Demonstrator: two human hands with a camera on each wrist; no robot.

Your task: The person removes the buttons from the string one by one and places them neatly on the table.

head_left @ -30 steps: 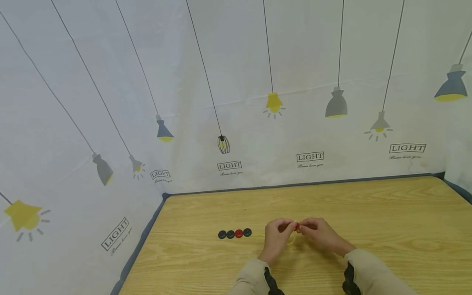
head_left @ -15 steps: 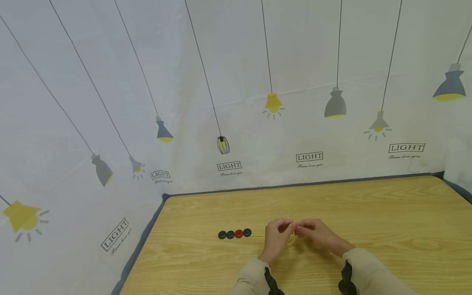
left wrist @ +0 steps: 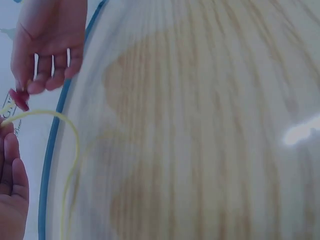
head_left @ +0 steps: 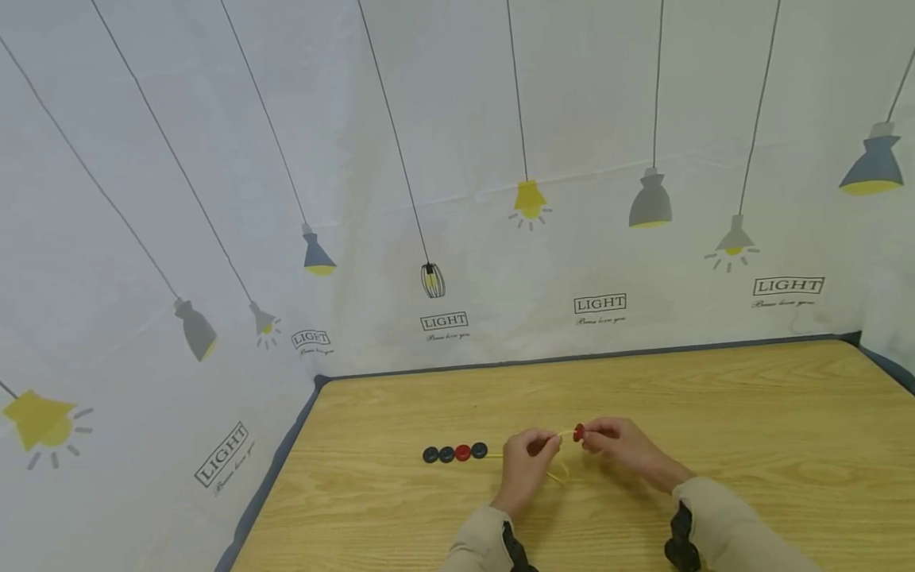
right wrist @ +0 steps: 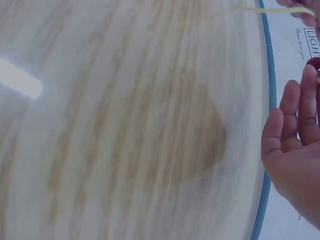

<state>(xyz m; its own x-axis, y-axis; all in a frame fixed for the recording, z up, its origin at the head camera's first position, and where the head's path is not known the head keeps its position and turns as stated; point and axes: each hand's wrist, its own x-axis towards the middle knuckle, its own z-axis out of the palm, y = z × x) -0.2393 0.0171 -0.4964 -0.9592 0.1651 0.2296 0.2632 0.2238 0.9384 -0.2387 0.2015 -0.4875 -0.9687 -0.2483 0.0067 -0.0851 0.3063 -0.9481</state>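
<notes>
My left hand [head_left: 525, 469] pinches a yellow cord [left wrist: 76, 140] between thumb and fingertips, just above the table. A short length of it runs from there to a red button [head_left: 579, 433], which my right hand [head_left: 639, 457] pinches at its edge. The button stands on its side, facing the left hand; the cord meets it, though its holes are too small to make out. Below the left fingers the cord hangs in a loop. Further left, a dark button [head_left: 480, 450] ends a row on the table, and the cord comes out at that end. Another red button [head_left: 463, 453] sits within the row.
Two more dark buttons, one of them the leftmost button [head_left: 430, 455], complete the row. The wooden table [head_left: 372, 516] has a blue edge, with a white lamp-printed sheet [head_left: 486, 238] behind it and at its left.
My hands have drawn apart, the left one shifting left. The red button, earlier hidden between the fingertips, shows in the right fingers, with a stretch of cord between the hands. The row stays put.
</notes>
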